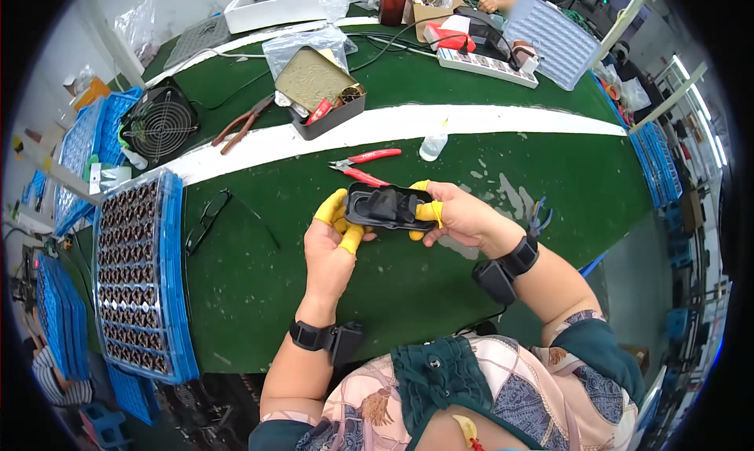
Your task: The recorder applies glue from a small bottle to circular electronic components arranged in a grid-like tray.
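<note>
A small black oblong plastic case (371, 206) with a raised rim is held level above the green table, between my two hands. My left hand (330, 235), in yellow finger cots, is closed round its left end. At the right end, my right hand (463, 214), also in yellow finger cots, pinches the case with a thumb or finger over the rim. A dark piece sits inside the case; its kind is too dark to make out. Just beyond it lie red-handled nippers (367, 165), jaws apart. A small translucent dropper bottle (433, 143) stands farther off.
Blue trays (177, 294) of small dark brown parts are stacked at left, near eyeglasses (208, 219). Beyond are a fan (161, 120), pliers (245, 125), an open tin (338, 123) and a power strip (487, 67). Blue-handled pliers (539, 217) lie by my right forearm.
</note>
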`<act>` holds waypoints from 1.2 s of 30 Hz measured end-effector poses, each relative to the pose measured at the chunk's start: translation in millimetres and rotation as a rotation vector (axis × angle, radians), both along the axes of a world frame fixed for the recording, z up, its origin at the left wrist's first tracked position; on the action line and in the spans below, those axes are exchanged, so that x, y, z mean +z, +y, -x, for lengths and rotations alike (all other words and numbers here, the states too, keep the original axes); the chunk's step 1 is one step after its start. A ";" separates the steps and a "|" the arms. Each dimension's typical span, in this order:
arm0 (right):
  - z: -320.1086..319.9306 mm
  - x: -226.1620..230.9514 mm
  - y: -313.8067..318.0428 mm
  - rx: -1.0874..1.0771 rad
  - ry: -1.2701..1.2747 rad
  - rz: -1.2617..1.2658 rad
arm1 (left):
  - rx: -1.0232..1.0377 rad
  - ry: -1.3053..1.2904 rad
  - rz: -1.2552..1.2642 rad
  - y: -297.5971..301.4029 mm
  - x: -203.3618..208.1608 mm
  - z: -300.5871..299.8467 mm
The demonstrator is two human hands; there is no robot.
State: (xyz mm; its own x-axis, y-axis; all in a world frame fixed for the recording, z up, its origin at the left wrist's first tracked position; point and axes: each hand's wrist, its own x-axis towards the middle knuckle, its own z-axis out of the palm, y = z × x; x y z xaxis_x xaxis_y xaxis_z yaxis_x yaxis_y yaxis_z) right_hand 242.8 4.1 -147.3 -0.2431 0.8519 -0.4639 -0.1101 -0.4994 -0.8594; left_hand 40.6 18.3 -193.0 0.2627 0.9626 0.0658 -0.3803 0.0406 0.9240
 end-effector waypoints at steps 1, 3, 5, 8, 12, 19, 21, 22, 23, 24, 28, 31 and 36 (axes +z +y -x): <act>-4.0 -0.4 3.2 0.011 -0.049 -0.011 | -0.009 0.003 0.003 4.3 -2.4 0.7; -13.1 8.7 5.3 0.048 -0.102 -0.024 | 0.040 0.101 -0.039 7.6 -6.0 8.1; -32.8 26.8 4.6 0.072 -0.114 -0.065 | 0.059 0.095 0.009 8.4 -4.7 11.6; -66.9 59.2 6.8 -0.006 -0.128 -0.104 | 0.187 0.162 -0.058 11.0 -1.6 21.2; -104.5 108.0 10.7 -0.117 -0.168 -0.263 | 0.334 0.148 -0.068 28.8 1.8 30.9; -156.1 131.4 42.6 -0.260 -0.172 -0.472 | 0.453 0.690 -0.500 144.9 63.6 31.4; -156.9 115.6 68.0 -0.302 -0.150 -0.434 | 0.424 0.793 -0.389 190.8 65.6 45.6; -160.0 109.7 77.4 -0.293 -0.146 -0.407 | 0.415 0.773 -0.289 210.7 63.6 45.0; -163.5 102.7 86.6 -0.285 -0.149 -0.394 | 0.404 0.754 -0.188 221.8 68.2 38.8; -165.2 97.9 92.5 -0.298 -0.148 -0.373 | 0.333 0.587 -0.025 230.3 70.9 34.1; -164.1 80.2 126.5 -0.275 -0.126 -0.304 | 0.292 0.587 0.164 274.3 70.6 32.3; -158.9 67.7 151.8 -0.241 -0.136 -0.288 | 0.279 0.608 0.206 290.6 62.5 26.4; -138.1 56.6 183.5 -0.253 -0.177 -0.236 | 0.199 0.531 0.200 292.7 63.8 12.1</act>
